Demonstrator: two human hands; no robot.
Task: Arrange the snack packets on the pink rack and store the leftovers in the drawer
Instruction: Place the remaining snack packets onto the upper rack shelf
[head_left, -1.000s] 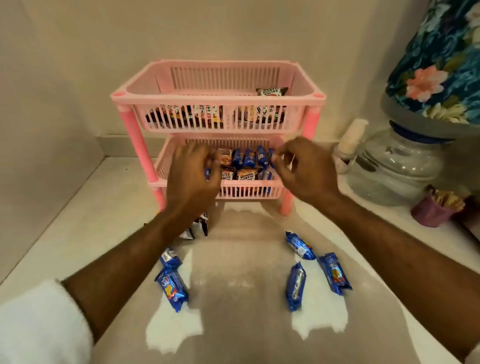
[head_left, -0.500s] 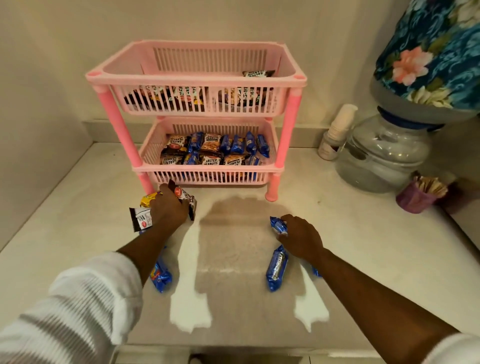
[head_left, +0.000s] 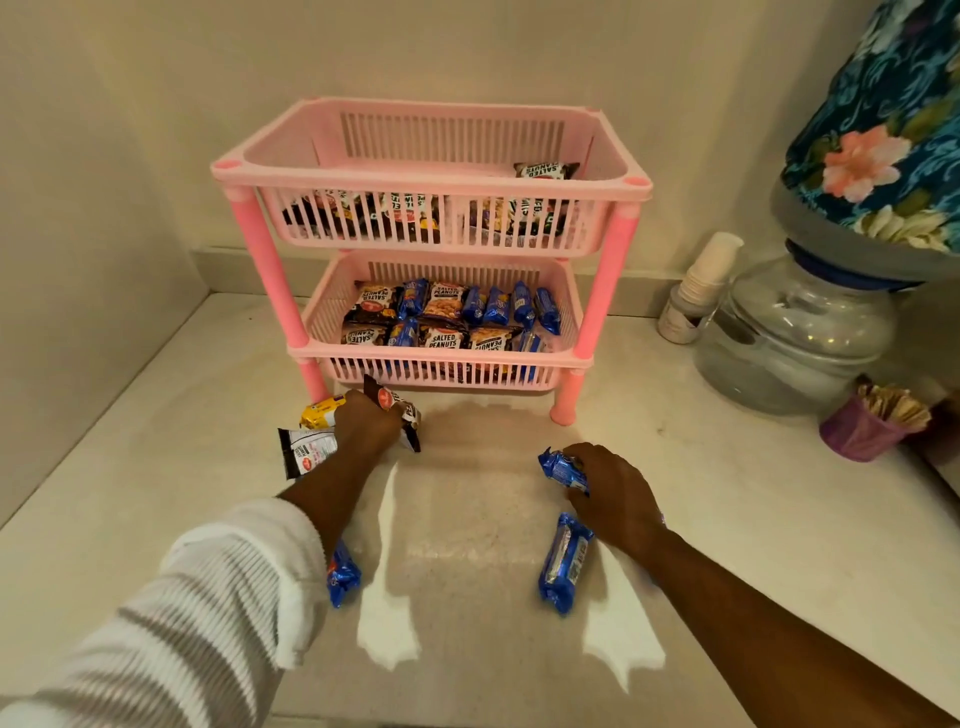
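Observation:
A pink two-tier rack (head_left: 602, 291) stands on the counter against the wall. Dark peanut packets fill its top basket; peanut packets and blue biscuit packets (head_left: 498, 306) fill the lower one. In front of the rack's left leg, my left hand (head_left: 363, 426) grips dark peanut packets (head_left: 306, 452) and a yellow packet (head_left: 322, 413) lying on the counter. My right hand (head_left: 613, 493) holds a blue biscuit packet (head_left: 561, 470) on the counter. Another blue packet (head_left: 566, 564) lies just below that hand. A third blue packet (head_left: 343, 577) peeks out under my left forearm.
A glass water dispenser (head_left: 795, 338) with a floral-covered bottle (head_left: 883, 130) stands at the right, a stack of paper cups (head_left: 701, 280) beside it. A purple cup of sachets (head_left: 862, 431) sits near the right edge. Walls close the left and back.
Both hands left the lower basket and came down to the counter. The left hand took hold of peanut packets, the right a blue packet. The camera tilted.

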